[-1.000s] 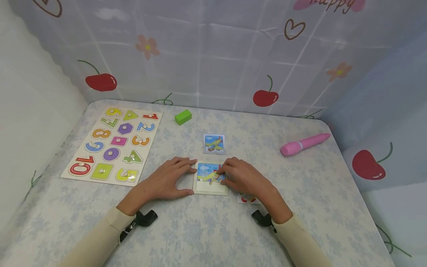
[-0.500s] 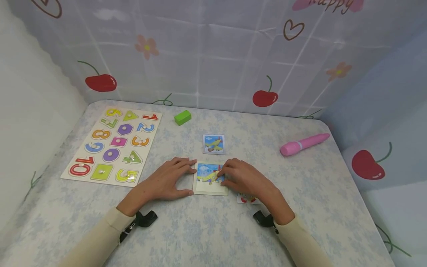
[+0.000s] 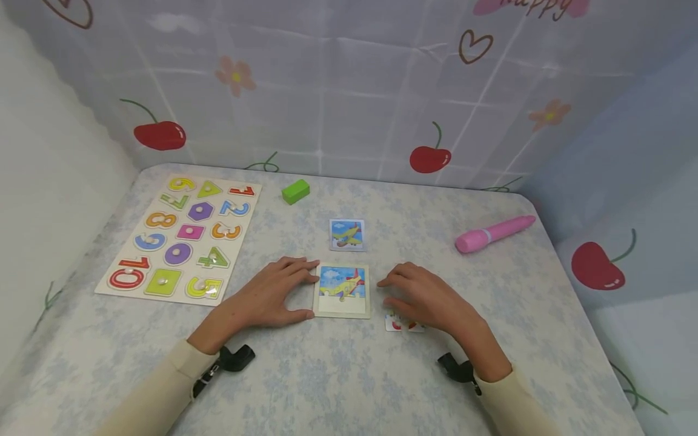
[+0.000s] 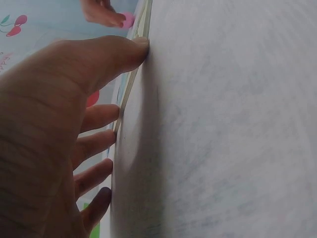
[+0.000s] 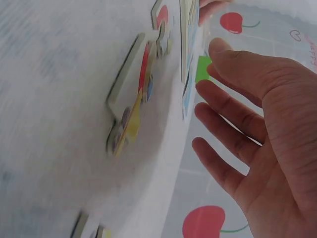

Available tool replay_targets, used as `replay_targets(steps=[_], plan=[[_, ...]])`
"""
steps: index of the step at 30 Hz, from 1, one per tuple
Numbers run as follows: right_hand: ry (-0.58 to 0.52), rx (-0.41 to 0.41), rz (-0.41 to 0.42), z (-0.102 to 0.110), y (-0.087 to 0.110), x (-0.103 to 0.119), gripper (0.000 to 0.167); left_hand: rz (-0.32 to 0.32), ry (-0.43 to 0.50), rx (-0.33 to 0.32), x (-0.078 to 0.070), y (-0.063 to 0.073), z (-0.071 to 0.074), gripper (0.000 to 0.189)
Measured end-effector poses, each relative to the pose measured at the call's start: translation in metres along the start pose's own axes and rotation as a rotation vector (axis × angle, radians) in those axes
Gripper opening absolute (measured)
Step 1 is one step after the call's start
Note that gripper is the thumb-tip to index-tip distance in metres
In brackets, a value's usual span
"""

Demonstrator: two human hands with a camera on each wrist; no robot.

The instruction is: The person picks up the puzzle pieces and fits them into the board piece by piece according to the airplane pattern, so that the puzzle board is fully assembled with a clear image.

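Note:
A small pale puzzle tray (image 3: 342, 314) lies in front of me, its upper part filled with airplane puzzle pieces (image 3: 340, 280) and a bare pale strip below. My left hand (image 3: 272, 293) steadies the tray's left edge, thumb and fingertips spread along it; the left wrist view shows the thumb (image 4: 133, 47) on the rim. To the right of the tray hovers my right hand (image 3: 428, 297), fingers loosely bent and holding nothing. Beneath it lie loose puzzle pieces (image 3: 396, 323), partly covered; in the right wrist view a white-and-red piece (image 5: 128, 74) shows among them.
Behind the tray is a picture card (image 3: 347, 235) with the same airplane. A number-and-shape peg board (image 3: 222, 263) lies at left, a green block (image 3: 296, 191) at the back. A pink pen-shaped object (image 3: 495, 234) rests at right. A printed curtain (image 3: 349, 109) hangs behind the table.
My right hand has drawn back from the puzzle tray to the right, uncovering the airplane's red tail. The left hand keeps its place at the tray's edge.

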State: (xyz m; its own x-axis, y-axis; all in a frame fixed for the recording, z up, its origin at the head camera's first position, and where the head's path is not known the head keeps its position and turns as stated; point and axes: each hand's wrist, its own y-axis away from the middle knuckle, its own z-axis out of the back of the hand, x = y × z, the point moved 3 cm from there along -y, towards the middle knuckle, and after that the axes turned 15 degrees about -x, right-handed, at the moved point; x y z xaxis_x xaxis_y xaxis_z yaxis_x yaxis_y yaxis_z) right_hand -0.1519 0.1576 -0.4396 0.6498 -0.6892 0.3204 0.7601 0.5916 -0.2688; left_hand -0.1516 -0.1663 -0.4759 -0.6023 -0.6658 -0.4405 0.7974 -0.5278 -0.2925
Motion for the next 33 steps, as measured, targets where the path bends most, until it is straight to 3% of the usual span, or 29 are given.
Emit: replay_targets(steps=[8, 16, 33], plan=[[-0.004, -0.03, -0.006, 0.009, 0.016, -0.005, 0.036, -0.007, -0.001, -0.019, 0.001, 0.0, -0.001, 0.066], [-0.031, 0.001, -0.058, 0.004, 0.031, -0.003, 0.042, -0.012, -0.002, -0.022, 0.001, 0.0, -0.001, 0.067], [-0.057, 0.009, -0.008, -0.005, 0.039, 0.001, 0.041, 0.003, 0.01, -0.012, 0.001, 0.0, -0.001, 0.067]])
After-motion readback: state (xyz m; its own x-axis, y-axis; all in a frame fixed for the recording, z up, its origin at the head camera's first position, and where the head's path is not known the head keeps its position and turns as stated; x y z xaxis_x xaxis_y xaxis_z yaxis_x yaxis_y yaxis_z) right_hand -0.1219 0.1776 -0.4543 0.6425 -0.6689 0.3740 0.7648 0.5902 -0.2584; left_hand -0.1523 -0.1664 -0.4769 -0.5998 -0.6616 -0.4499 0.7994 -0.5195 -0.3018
